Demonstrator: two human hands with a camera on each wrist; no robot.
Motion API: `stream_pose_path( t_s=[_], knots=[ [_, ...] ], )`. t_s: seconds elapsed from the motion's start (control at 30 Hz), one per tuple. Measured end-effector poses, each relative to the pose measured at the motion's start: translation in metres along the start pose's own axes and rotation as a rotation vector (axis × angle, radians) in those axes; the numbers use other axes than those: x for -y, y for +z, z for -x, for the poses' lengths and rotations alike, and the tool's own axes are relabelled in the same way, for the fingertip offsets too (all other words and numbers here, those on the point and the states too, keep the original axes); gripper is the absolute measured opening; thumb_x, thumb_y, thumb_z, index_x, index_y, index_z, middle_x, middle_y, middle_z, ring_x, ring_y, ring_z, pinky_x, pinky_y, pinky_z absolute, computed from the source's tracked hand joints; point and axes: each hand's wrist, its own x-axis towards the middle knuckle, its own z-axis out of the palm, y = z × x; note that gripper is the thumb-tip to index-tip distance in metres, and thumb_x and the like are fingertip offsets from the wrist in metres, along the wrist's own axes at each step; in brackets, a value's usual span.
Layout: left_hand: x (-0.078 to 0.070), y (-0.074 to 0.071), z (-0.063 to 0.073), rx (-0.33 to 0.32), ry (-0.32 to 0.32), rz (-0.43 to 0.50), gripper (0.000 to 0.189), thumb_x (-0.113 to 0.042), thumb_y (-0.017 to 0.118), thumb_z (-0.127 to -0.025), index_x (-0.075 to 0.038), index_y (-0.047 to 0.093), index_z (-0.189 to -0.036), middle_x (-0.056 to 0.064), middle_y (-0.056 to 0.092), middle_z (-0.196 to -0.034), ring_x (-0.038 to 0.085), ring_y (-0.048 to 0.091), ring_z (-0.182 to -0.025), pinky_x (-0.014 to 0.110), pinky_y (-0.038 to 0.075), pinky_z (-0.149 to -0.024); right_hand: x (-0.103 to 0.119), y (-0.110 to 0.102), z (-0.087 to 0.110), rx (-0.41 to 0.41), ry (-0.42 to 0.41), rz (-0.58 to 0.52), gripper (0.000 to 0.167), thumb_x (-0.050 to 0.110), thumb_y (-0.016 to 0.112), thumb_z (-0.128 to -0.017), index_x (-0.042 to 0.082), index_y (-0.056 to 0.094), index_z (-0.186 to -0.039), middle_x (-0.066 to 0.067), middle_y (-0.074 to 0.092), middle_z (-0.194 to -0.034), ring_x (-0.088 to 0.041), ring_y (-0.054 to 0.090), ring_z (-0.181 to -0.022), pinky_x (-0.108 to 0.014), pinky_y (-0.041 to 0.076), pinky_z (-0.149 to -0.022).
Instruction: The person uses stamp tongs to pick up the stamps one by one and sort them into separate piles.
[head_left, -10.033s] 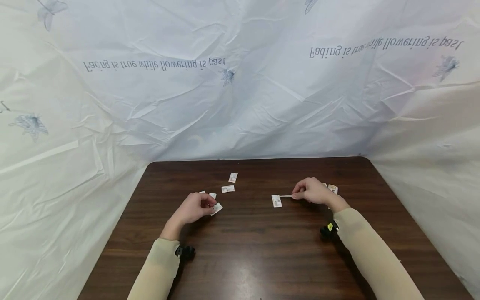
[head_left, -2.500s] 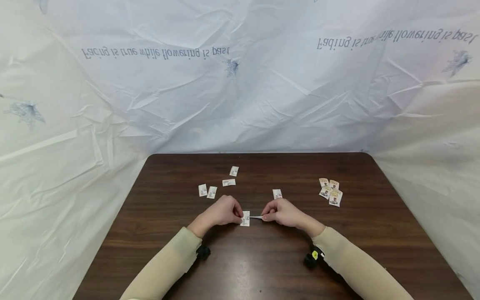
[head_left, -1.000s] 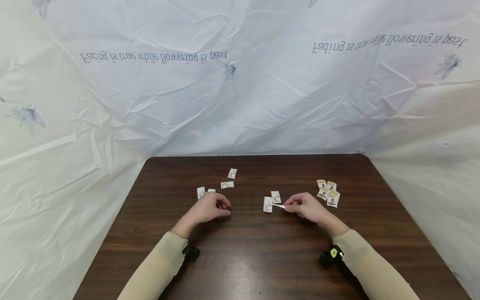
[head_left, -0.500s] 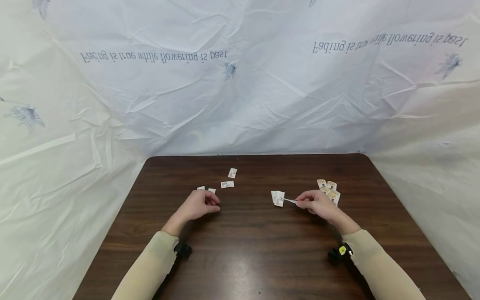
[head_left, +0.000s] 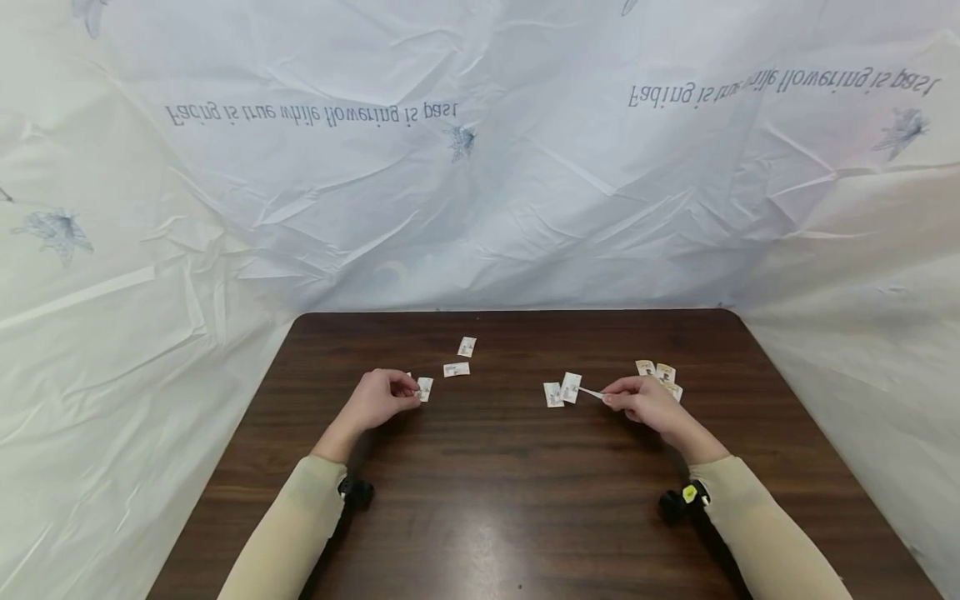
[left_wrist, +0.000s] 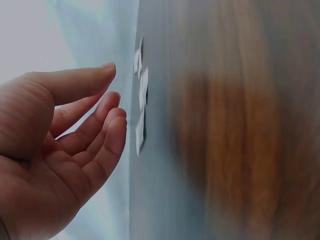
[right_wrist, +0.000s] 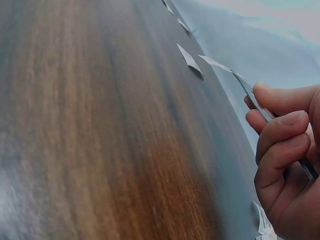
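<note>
Head view, right of centre: your right hand (head_left: 643, 402) pinches the tweezers (right_wrist: 250, 95), and at their tips is a small white card (head_left: 571, 387); it seems lifted, close beside a second card (head_left: 552, 395). Your left hand (head_left: 376, 399), left of centre, has its fingers loosely bent and holds nothing; it is next to a third card (head_left: 425, 388). I judge the held card very light, thin and easy to crease, so take it near one edge and squeeze only little. Please mind the printed cards (head_left: 665, 372) beyond your right hand, and the table's far edge, mid-frame, where the wrinkled sheet (head_left: 480, 242) stands behind. Your widest room is over the wooden table (head_left: 480, 475), lower centre.
</note>
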Motion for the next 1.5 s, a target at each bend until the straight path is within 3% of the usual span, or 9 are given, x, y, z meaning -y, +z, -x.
stream_pose_path(
  t_s=[0.2,0.37,0.83,1.5],
  knots=[
    [0.012,-0.006,-0.005,-0.054,-0.067,-0.008,0.009,-0.012,0.086,-0.09,-0.01,0.082,-0.098,-0.002,0.073,-0.087,0.015,0.065,-0.08,0.035,0.052,-0.077,-0.001,-0.001,-0.002,-0.013,0.029,-0.001,0.03,0.017,0.07,-0.105,-0.009,0.071,-0.12,-0.003,0.063,-0.087,-0.011,0.036,-0.057,-0.029,0.037,-0.056],
    [0.015,-0.005,-0.012,-0.064,-0.063,-0.01,0.007,-0.012,0.085,-0.091,-0.009,0.082,-0.097,-0.002,0.074,-0.087,0.015,0.066,-0.08,0.037,0.054,-0.078,-0.003,-0.003,-0.005,-0.022,0.046,0.001,0.031,0.018,0.07,-0.105,-0.009,0.072,-0.121,-0.004,0.066,-0.09,-0.012,0.043,-0.062,-0.028,0.039,-0.058],
    [0.011,0.006,-0.025,-0.006,-0.055,-0.072,0.003,-0.008,0.085,-0.09,-0.008,0.083,-0.092,-0.002,0.074,-0.083,0.013,0.066,-0.078,0.035,0.056,-0.077,-0.003,-0.006,-0.012,0.007,0.034,-0.028,0.034,0.017,0.072,-0.103,-0.012,0.071,-0.121,-0.002,0.064,-0.085,-0.008,0.036,-0.052,-0.025,0.035,-0.053],
    [0.007,0.004,-0.024,0.056,-0.127,-0.076,0.007,-0.011,0.087,-0.091,-0.008,0.083,-0.095,-0.001,0.073,-0.086,0.016,0.063,-0.079,0.037,0.054,-0.078,-0.004,-0.005,-0.013,0.039,0.027,-0.015,0.034,0.018,0.072,-0.104,-0.011,0.072,-0.122,-0.003,0.066,-0.086,-0.009,0.04,-0.054,-0.026,0.037,-0.054]
  ],
)
